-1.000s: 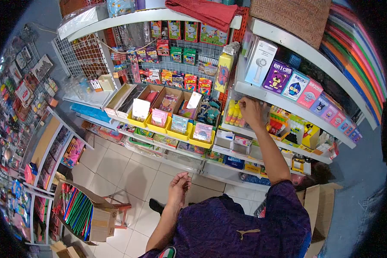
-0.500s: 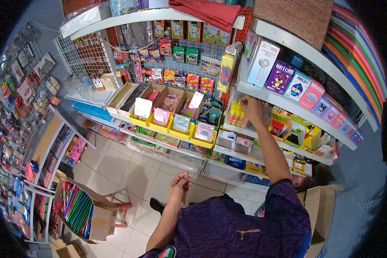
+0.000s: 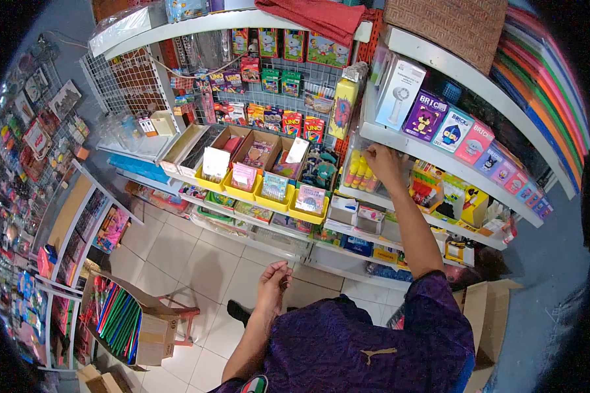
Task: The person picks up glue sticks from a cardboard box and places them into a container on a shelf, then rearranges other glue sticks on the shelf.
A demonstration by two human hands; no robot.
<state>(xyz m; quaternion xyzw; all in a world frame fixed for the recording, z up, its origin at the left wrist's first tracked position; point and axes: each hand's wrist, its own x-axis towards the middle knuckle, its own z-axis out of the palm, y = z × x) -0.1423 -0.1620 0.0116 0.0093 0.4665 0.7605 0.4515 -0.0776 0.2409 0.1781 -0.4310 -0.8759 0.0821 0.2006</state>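
Observation:
My right hand (image 3: pixel 383 164) reaches onto the shelf below the row of brick boxes, its fingers bent beside the yellow bottles (image 3: pixel 357 171). What its fingertips touch is too small to make out. My left hand (image 3: pixel 273 281) hangs over the tiled floor with its fingers curled together; whatever it might hold cannot be made out. Above the right hand stand a white fan box (image 3: pixel 400 93) and a purple brick box (image 3: pixel 426 115). Yellow trays (image 3: pixel 273 200) with small packets line the shelf to the left of the bottles.
A carton (image 3: pixel 156 334) of green, red and blue sticks stands at the lower left beside a red stool (image 3: pixel 186 318). Card games (image 3: pixel 292 123) hang on the wire rack. An open cardboard box (image 3: pixel 495 321) is at the lower right. Shelf edges curve around both sides.
The view has shifted very slightly. Both hands keep nearly the same places and poses.

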